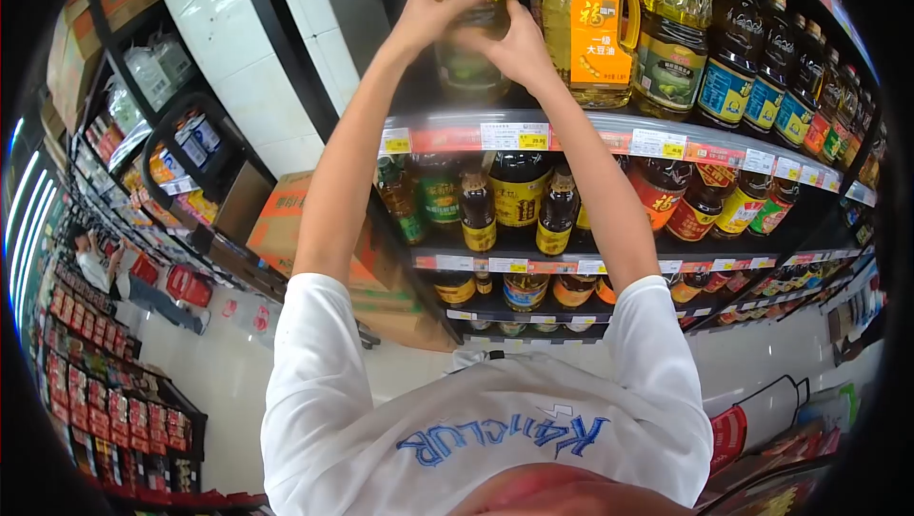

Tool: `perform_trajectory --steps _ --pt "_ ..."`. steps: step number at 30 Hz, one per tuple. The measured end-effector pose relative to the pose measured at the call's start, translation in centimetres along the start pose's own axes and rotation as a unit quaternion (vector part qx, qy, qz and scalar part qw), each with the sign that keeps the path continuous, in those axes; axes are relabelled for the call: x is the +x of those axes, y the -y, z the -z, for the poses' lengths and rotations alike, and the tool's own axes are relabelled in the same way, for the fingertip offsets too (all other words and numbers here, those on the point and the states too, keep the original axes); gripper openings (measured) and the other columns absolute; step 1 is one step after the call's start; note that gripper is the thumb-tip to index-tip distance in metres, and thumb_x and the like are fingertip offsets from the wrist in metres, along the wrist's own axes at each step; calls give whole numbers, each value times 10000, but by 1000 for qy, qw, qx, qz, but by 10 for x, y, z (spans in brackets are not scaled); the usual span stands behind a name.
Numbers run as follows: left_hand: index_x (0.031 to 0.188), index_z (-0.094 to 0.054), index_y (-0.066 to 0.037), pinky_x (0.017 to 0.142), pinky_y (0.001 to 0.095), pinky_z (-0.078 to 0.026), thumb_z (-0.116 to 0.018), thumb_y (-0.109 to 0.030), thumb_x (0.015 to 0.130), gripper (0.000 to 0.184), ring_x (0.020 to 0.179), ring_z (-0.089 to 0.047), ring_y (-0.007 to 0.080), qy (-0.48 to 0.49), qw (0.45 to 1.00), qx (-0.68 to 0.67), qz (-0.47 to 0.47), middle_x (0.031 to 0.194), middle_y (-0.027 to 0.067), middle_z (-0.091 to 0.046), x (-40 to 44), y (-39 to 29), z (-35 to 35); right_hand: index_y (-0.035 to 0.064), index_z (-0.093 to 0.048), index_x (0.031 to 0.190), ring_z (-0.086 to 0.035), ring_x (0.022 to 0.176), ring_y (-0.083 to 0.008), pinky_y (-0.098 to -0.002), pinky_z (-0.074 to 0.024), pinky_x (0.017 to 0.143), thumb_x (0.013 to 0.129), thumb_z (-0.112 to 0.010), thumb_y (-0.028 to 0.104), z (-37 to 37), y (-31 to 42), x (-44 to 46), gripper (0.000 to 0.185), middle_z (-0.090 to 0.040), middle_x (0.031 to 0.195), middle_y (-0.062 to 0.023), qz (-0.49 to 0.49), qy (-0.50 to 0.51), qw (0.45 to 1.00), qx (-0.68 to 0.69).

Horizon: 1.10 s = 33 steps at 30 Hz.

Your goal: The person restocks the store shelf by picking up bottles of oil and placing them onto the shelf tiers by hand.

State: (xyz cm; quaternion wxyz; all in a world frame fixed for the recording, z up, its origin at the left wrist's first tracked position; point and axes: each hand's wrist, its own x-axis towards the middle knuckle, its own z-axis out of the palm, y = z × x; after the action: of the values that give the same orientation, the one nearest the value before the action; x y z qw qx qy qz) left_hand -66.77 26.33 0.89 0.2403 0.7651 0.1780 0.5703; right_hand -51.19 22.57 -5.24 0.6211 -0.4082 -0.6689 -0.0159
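Observation:
Both of my hands are around a large bottle of cooking oil at the left end of the upper shelf. My left hand wraps its left side and front, with the fingers blurred. My right hand grips it from the right. The oil is yellow-green, and motion smears the bottle's label and lower part. Just right of my hands stands a big jug of soybean oil with an orange label and a yellow handle. Beside it is a green-labelled oil bottle.
Dark bottles with blue labels line the upper shelf to the right. Price tags run along the shelf edge. Lower shelves hold smaller sauce bottles. Cardboard boxes and a black cart stand left. Another person is in the aisle.

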Motion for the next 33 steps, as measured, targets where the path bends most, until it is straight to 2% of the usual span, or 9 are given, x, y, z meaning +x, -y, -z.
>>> perform_trajectory --steps 2,6,10,14,15,18,25,28,33 --pt "1238 -560 59 894 323 -542 -875 -264 757 659 1005 -669 193 46 993 96 -52 1138 152 -676 4 4 2 58 -413 1442 -556 1238 -407 -480 -480 1010 739 -837 390 -4 -1 2 886 -506 1389 -238 7 -39 996 -79" --pt "1167 -678 -19 877 306 -548 -894 -225 717 540 929 -693 166 125 991 9 -38 1045 103 -737 33 33 3 -76 -305 1462 -541 1203 -503 -513 -496 982 870 -702 257 -25 -7 -5 787 -403 1461 -295 30 -60 978 -198" --pt "1233 -641 -41 869 325 -563 -887 -353 736 636 1004 -689 165 148 977 138 68 1113 93 -722 72 77 1 -73 -398 1405 -581 1131 -488 -500 -530 928 853 -709 231 -13 17 -28 702 -422 1440 -296 18 53 963 -265" --pt "1183 -695 -60 799 307 -592 -892 -363 732 578 998 -697 174 155 977 124 83 1077 96 -731 103 118 -19 4 -581 1251 -655 1025 -371 -456 -576 801 895 -669 314 -17 37 -66 480 -606 1242 -202 97 84 952 -277" --pt "1217 -701 -69 990 358 -510 -910 -460 632 734 1112 -680 258 137 977 131 100 1188 174 -708 119 146 -25 44 -617 1220 -694 884 -335 -439 -586 709 927 -627 317 -21 29 -69 400 -682 1055 -148 118 76 943 -302" --pt "1207 -703 -64 1001 378 -509 -892 -506 639 745 1144 -665 303 117 963 228 87 1223 185 -689 137 159 -40 67 -656 1005 -687 670 -312 -421 -560 560 944 -607 296 -21 31 -64 241 -665 748 -98 143 30 955 -257" --pt "1374 -486 72 1010 404 -507 -827 -662 654 1084 1206 -617 375 91 929 334 129 1288 244 -626 144 172 -57 73 -620 870 -666 624 -265 -380 -533 505 915 -637 245 -22 33 -66 179 -628 694 -84 167 44 934 -311" --pt "1357 -478 69 997 435 -513 -742 -746 698 1081 1196 -620 392 77 887 431 146 1270 243 -638 120 132 -56 78 -625 817 -655 610 -257 -368 -524 500 891 -656 214 -21 33 -65 158 -622 676 -69 200 23 936 -288" --pt "1219 -661 -79 920 468 -539 -662 -639 847 672 1059 -678 409 33 894 446 35 1117 225 -706 67 69 -45 89 -672 801 -599 566 -227 -331 -485 492 743 -712 82 -10 28 -74 70 -626 677 -28 323 -105 936 -88"
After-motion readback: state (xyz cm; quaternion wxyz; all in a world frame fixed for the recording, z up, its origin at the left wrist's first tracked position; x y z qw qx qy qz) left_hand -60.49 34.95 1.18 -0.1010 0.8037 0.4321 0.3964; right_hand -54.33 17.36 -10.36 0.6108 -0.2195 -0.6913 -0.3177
